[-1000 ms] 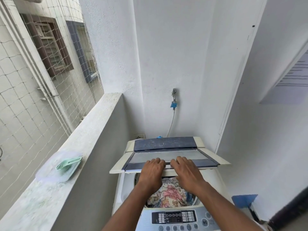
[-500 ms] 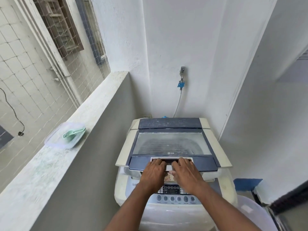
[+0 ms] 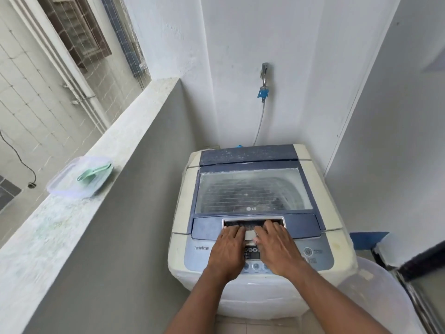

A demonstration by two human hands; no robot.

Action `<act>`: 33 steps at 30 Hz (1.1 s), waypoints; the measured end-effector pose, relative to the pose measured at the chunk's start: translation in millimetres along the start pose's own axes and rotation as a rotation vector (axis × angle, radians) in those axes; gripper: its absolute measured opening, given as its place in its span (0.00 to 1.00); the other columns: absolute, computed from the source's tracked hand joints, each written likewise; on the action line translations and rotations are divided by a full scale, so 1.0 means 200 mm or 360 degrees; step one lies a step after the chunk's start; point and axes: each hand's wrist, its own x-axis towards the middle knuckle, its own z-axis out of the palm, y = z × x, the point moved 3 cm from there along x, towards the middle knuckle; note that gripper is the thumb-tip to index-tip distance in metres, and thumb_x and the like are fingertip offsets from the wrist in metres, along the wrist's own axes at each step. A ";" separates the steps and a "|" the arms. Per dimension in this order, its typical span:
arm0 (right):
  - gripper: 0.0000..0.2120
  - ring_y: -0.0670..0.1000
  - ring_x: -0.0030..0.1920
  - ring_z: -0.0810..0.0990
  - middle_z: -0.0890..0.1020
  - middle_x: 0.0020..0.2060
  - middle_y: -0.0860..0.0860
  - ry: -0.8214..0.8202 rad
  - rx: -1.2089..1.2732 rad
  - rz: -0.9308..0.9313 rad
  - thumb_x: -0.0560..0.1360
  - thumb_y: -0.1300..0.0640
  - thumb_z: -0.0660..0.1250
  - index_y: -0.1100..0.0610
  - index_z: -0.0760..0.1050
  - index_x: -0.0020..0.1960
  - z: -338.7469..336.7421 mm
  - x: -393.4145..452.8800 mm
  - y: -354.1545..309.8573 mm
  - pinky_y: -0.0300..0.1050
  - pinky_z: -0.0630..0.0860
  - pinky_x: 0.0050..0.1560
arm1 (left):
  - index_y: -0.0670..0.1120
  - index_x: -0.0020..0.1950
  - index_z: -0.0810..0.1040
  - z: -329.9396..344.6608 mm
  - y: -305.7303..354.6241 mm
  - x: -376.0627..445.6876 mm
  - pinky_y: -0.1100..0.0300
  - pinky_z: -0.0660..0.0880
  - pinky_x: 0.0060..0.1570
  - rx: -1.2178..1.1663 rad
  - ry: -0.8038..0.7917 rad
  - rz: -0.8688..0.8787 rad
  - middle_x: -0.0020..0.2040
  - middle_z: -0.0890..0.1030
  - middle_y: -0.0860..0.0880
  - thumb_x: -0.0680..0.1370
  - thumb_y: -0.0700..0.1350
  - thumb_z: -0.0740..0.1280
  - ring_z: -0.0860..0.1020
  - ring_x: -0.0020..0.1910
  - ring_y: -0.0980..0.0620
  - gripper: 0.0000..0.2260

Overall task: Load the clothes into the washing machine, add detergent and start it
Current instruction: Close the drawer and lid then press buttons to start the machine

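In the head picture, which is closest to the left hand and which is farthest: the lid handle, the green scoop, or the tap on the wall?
From the left hand:
1. Lid handle: right at the fingertips, on the lid's front edge.
2. Green scoop: off to the left, in the plastic tub on the ledge.
3. Tap: high on the back wall behind the machine.

I logged washing machine (image 3: 262,292) cream-white | its lid (image 3: 255,191) navy-framed, clear pane crossed by thin pale lines | control panel (image 3: 315,255) grey-blue | scoop (image 3: 94,172) mint green in clear tub (image 3: 79,178) | tap fitting (image 3: 262,93) bright blue | walls white, ledge (image 3: 72,208) pale speckled grey
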 end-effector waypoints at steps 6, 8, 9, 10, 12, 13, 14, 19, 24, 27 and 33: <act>0.18 0.55 0.52 0.74 0.75 0.51 0.51 0.0076 0.0013 0.0087 0.82 0.44 0.51 0.51 0.75 0.57 0.09 0.00 0.00 0.52 0.73 0.59 | 0.40 0.68 0.74 0.09 -0.03 0.00 0.47 0.71 0.65 -0.0088 0.0061 0.0040 0.59 0.78 0.44 0.79 0.44 0.59 0.74 0.56 0.42 0.20; 0.20 0.55 0.51 0.74 0.75 0.50 0.52 0.0095 0.0023 0.0115 0.82 0.43 0.49 0.51 0.76 0.56 0.10 0.00 0.00 0.52 0.73 0.58 | 0.40 0.68 0.74 0.12 -0.03 0.00 0.46 0.71 0.66 -0.0096 0.0101 0.0043 0.59 0.78 0.44 0.80 0.44 0.58 0.74 0.57 0.42 0.18; 0.21 0.56 0.50 0.74 0.76 0.50 0.52 0.0111 0.0030 0.0128 0.82 0.43 0.48 0.52 0.76 0.56 0.11 0.00 -0.01 0.53 0.73 0.58 | 0.40 0.68 0.75 0.13 -0.03 0.00 0.45 0.71 0.66 -0.0096 0.0125 0.0049 0.58 0.78 0.44 0.81 0.44 0.58 0.74 0.56 0.42 0.17; 0.21 0.56 0.50 0.74 0.76 0.49 0.52 0.0131 0.0034 0.0140 0.82 0.43 0.48 0.52 0.76 0.55 0.12 0.00 0.00 0.53 0.73 0.57 | 0.41 0.67 0.75 0.14 -0.03 0.00 0.45 0.71 0.66 -0.0098 0.0146 0.0058 0.58 0.78 0.44 0.82 0.44 0.58 0.74 0.56 0.42 0.16; 0.21 0.56 0.49 0.74 0.75 0.49 0.52 0.0167 0.0027 0.0154 0.82 0.42 0.49 0.51 0.76 0.56 0.14 0.00 0.00 0.53 0.73 0.56 | 0.41 0.68 0.75 0.15 -0.04 -0.01 0.45 0.71 0.67 -0.0102 0.0177 0.0068 0.59 0.78 0.45 0.83 0.44 0.58 0.73 0.57 0.43 0.16; 0.20 0.56 0.49 0.74 0.75 0.49 0.52 0.0184 0.0019 0.0154 0.82 0.42 0.50 0.51 0.77 0.56 0.15 0.00 0.01 0.53 0.73 0.55 | 0.41 0.69 0.74 0.16 -0.05 -0.01 0.46 0.70 0.67 -0.0102 0.0191 0.0076 0.59 0.78 0.45 0.83 0.44 0.58 0.73 0.57 0.43 0.16; 0.20 0.56 0.48 0.74 0.75 0.48 0.52 0.0200 0.0011 0.0151 0.83 0.42 0.51 0.52 0.77 0.56 0.15 0.00 0.01 0.53 0.73 0.55 | 0.41 0.69 0.74 0.16 -0.05 -0.01 0.46 0.70 0.68 -0.0101 0.0202 0.0088 0.60 0.78 0.45 0.83 0.44 0.58 0.73 0.58 0.44 0.17; 0.21 0.56 0.49 0.73 0.76 0.49 0.52 0.0201 -0.0006 0.0141 0.83 0.41 0.51 0.52 0.76 0.60 0.16 0.00 0.01 0.52 0.73 0.55 | 0.39 0.75 0.71 0.18 -0.08 -0.02 0.45 0.68 0.73 -0.0124 0.0166 0.0116 0.66 0.76 0.43 0.82 0.46 0.56 0.73 0.64 0.42 0.23; 0.22 0.55 0.53 0.74 0.76 0.53 0.52 0.0175 -0.0019 -0.0019 0.84 0.41 0.52 0.53 0.72 0.69 0.14 -0.04 0.03 0.53 0.72 0.65 | 0.40 0.80 0.67 0.15 -0.16 -0.10 0.51 0.54 0.82 -0.0165 0.0137 0.0090 0.77 0.71 0.41 0.86 0.50 0.50 0.67 0.78 0.42 0.26; 0.26 0.55 0.61 0.73 0.76 0.59 0.52 0.0122 -0.0023 -0.0071 0.84 0.39 0.53 0.54 0.67 0.75 0.14 -0.06 0.05 0.55 0.68 0.73 | 0.43 0.83 0.63 0.11 -0.26 -0.18 0.45 0.52 0.83 -0.0077 0.0126 0.0013 0.82 0.64 0.45 0.87 0.53 0.51 0.61 0.82 0.44 0.26; 0.35 0.63 0.76 0.65 0.67 0.75 0.61 -0.0024 -0.0091 -0.0011 0.83 0.36 0.46 0.57 0.58 0.82 0.10 -0.14 0.07 0.60 0.59 0.80 | 0.45 0.86 0.53 0.03 -0.37 -0.32 0.50 0.46 0.84 0.0045 -0.0052 -0.0210 0.86 0.53 0.48 0.81 0.71 0.45 0.50 0.85 0.49 0.41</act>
